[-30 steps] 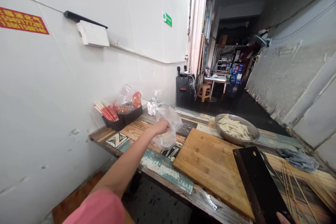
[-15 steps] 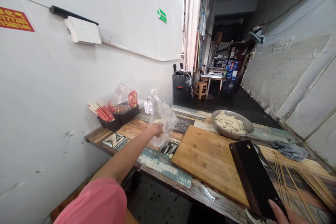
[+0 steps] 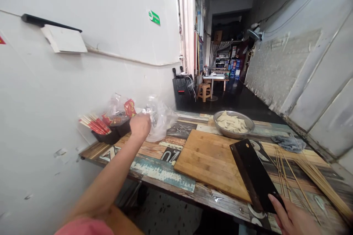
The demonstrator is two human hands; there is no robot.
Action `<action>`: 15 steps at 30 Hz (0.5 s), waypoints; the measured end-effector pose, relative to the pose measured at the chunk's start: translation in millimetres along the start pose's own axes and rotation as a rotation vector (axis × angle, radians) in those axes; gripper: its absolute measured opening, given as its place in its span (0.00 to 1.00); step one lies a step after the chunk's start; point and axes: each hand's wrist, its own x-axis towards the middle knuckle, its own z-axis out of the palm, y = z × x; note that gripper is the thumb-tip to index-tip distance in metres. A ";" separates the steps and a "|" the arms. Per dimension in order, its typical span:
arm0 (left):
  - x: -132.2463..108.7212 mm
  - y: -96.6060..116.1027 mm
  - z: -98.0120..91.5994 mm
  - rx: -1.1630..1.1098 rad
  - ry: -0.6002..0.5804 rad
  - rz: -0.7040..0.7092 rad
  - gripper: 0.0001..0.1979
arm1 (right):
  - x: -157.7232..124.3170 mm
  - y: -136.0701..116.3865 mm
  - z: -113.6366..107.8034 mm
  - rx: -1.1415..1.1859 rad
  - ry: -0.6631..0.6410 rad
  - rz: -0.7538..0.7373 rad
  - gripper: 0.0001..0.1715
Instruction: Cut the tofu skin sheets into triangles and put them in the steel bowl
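My left hand (image 3: 140,126) is closed at the left side of a clear plastic bag (image 3: 161,123), its fingers gathered on the thin film. Whatever lies inside the bag is hard to make out. In my right hand (image 3: 289,214), at the lower right, is a black cleaver (image 3: 252,170) held by its handle end. Its broad blade lies flat over the right edge of a wooden cutting board (image 3: 204,161). Behind the board stands a metal bowl (image 3: 231,134) filled with pale triangular slices (image 3: 232,122).
Thin wooden skewers (image 3: 281,170) and a thicker bundle of skewers (image 3: 321,183) lie at right. A grey-blue cloth (image 3: 289,144) rests behind them. Black containers (image 3: 106,138) with red-wrapped chopsticks (image 3: 96,124) stand by the wall. A stool (image 3: 204,91) is farther back.
My left hand has moved left and slightly up from the middle of the bag to its left side. The view has shifted; the right hand still holds the cleaver.
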 end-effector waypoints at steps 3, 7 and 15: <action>-9.3 -3.5 -25.7 0.114 0.002 -0.042 0.17 | -2.2 -17.2 -8.1 0.100 -0.049 0.141 0.26; -49.7 -5.9 -71.4 0.161 0.068 -0.151 0.18 | -2.4 -10.7 -3.6 0.132 0.085 0.042 0.20; -149.7 157.1 -46.9 -1.089 -0.395 0.059 0.12 | -3.2 -24.3 -9.8 0.198 0.109 0.076 0.22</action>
